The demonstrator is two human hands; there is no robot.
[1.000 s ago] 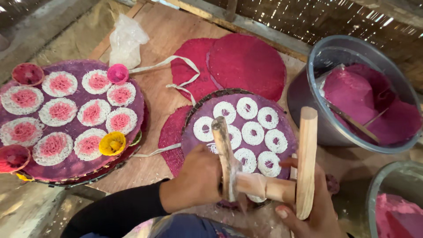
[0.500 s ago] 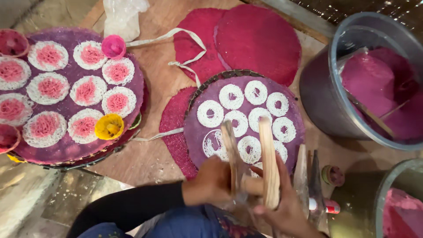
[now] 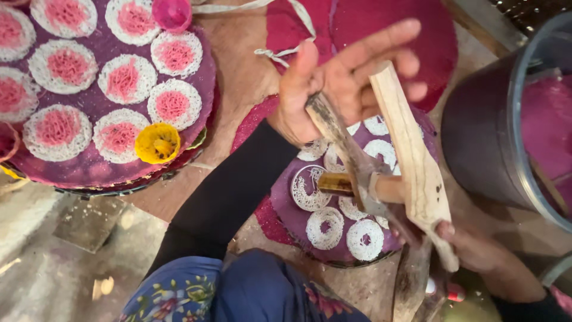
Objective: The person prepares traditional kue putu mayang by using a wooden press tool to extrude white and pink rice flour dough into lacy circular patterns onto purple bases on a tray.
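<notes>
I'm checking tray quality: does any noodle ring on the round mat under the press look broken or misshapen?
One ring on the purple mat, left of the wooden press, looks uneven, with a gap in its loop. The others visible look round. Left hand hides some.

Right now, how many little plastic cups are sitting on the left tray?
2 in full view: a pink cup at the left tray's top edge and a yellow cup near its lower right. More may lie beyond the frame's left edge.

Two hands, left hand and right hand, share one wooden press. Under them, one purple tray shows about seven white noodle rings. Left of them, another tray shows eight pink-centred rounds, one yellow cup, one pink cup. One metal tub right.
</notes>
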